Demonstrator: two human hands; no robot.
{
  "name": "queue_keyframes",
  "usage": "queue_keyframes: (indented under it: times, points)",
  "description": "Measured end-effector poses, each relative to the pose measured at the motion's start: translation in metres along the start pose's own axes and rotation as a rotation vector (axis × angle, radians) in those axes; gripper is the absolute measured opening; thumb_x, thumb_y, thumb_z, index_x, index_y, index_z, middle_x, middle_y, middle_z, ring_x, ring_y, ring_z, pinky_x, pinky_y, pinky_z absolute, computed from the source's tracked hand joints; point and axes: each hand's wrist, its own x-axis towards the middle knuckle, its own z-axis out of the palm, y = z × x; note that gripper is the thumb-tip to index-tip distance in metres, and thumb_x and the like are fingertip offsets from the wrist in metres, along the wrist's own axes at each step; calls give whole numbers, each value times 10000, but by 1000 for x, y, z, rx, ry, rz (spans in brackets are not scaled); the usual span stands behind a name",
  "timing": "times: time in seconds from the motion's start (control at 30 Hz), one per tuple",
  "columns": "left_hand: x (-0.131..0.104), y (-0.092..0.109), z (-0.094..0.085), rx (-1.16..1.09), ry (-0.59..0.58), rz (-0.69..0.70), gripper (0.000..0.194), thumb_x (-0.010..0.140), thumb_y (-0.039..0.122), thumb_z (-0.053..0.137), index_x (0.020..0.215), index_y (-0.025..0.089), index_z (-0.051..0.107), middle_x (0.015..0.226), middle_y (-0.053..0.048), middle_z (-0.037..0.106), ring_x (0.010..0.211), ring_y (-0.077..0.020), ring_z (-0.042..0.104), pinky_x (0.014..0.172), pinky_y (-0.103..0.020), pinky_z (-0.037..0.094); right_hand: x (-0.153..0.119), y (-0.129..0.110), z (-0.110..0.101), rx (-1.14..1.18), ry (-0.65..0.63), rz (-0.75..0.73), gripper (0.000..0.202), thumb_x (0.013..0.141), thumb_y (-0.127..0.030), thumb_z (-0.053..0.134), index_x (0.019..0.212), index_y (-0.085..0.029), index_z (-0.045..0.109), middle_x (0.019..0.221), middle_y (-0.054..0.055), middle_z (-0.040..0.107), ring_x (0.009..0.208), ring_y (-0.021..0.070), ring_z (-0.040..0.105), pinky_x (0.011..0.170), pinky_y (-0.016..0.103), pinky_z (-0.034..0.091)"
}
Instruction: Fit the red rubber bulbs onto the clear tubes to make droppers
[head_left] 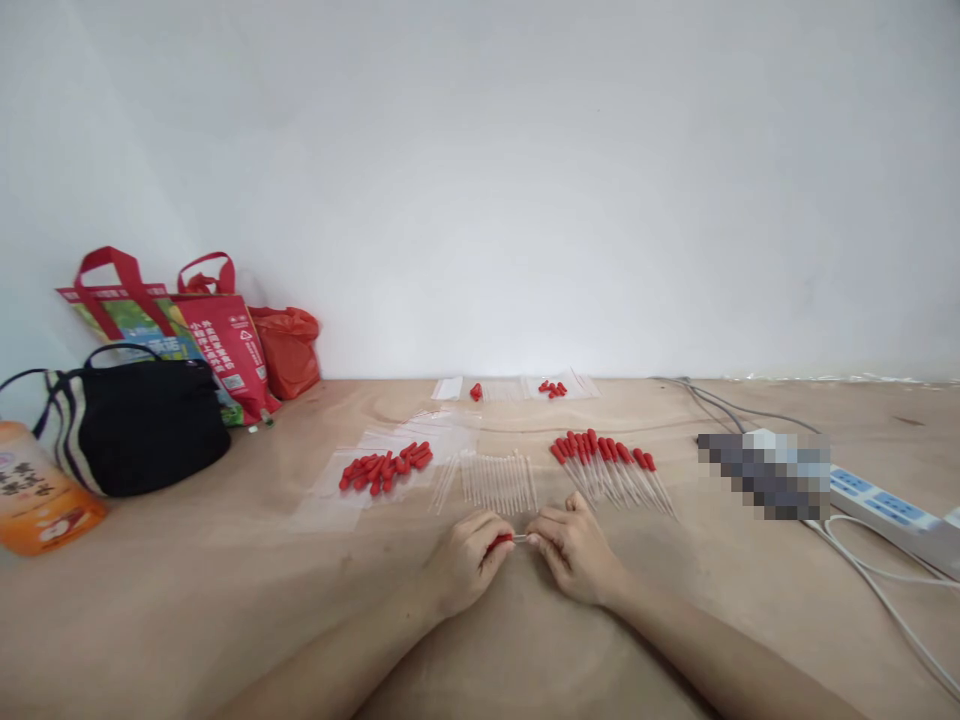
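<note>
Just in front of me, my left hand [466, 562] pinches a small red cap [501, 541]. A thin white stick [520, 538] runs from the cap to the fingertips of my right hand [576, 552], which are closed on it. Whether the stick sits inside the cap is hidden by my fingers. Beyond my hands lies a row of bare white sticks [499, 482]. To its left, loose red caps [385, 467] are heaped on clear plastic bags [330, 490]. On the right, several red-tipped sticks [611, 468] lie fanned out, tips pointing away from me.
By the wall, more red pieces [553, 389] lie on clear bags. Shopping bags [225, 345], a red plastic bag [285, 350], a black bag [150, 425] and an orange package [49, 500] stand left. Right are a power strip [885, 505], cables [874, 570] and a blurred-out object [772, 480].
</note>
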Motion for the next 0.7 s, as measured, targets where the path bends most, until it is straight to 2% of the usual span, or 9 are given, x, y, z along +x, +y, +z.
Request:
queue_keyframes:
  times: [0.17,0.33,0.5,0.6,0.7]
  points:
    - [-1,-1,3,42,-12,77,172,854,215,379,807,162,536,758,-37,572,717,-135,521,660,-238,414,1,-4,1,-12,-51,21,273,860,-201,311,714,-182,540,638,-7,581,556,101,440,636,273,192]
    - [1,-2,-1,92,-39,70,188,862,192,363,835,155,545,779,-35,573,720,-130,529,658,-229,422,4,1,0,-44,-99,-8,257,871,-189,320,772,-188,558,701,-2,612,598,97,474,637,270,189]
    - [8,-4,-13,233,-111,88,201,855,166,378,873,156,579,740,-29,562,679,-127,533,613,-214,421,9,6,-3,-118,-83,-72,240,870,-181,342,814,-195,575,726,12,617,623,101,480,632,282,180]
    - [10,-7,-14,299,-152,131,223,847,132,371,852,146,593,722,-35,568,664,-131,531,601,-217,427,10,5,-4,-184,-79,-97,249,866,-180,352,764,-183,578,676,13,597,595,99,467,619,287,179]
    - [8,-8,-13,308,-153,148,245,855,146,354,869,143,599,733,-44,580,683,-141,537,615,-231,439,9,2,-3,-196,-84,-124,223,858,-180,368,818,-187,587,694,14,591,609,102,474,610,280,195]
